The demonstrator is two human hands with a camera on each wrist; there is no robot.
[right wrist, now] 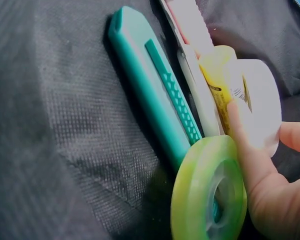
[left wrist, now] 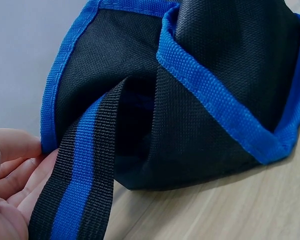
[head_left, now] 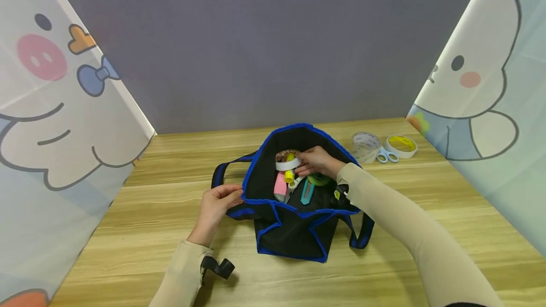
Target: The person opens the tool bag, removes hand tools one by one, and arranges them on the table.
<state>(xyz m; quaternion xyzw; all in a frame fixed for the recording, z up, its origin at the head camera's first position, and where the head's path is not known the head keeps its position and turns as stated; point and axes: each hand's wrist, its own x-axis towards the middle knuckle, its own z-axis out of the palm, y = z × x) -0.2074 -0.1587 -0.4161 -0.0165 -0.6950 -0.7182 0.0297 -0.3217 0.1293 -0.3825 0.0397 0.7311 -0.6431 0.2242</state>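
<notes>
A: Wood grain right across the lower frame here, a pale table [head_left: 166,165] running back to a plain grey wall [head_left: 273,51] at top centre!

B: And cartoons on both flanks! The left panel [head_left: 51,131] shows a pink-snouted figure, the right panel [head_left: 477,94] a rosy-cheeked one.

A: Dead centre, the black bag [head_left: 294,240] on the boards, blue-trimmed, mouth wide. Hands?

B: Left hand [head_left: 216,206] pinching the rim at the bag's left! Right hand [head_left: 319,161] inside the mouth, thumb and finger clamped on a white tape roll [head_left: 283,166]!

A: It's up against a yellow stick [head_left: 289,176]; whether that passes through the ring, I can't tell.

B: Beside them in the bag, a teal cutter [right wrist: 145,90], and a green tape roll [right wrist: 182,190] overlapping its end.

A: Right of centre, towards the table's back edge: a clear tape roll [head_left: 365,149], blue-handled scissors [head_left: 387,154] just beside it, then a yellow-cored roll [head_left: 408,155], nearest the right panel!
</notes>
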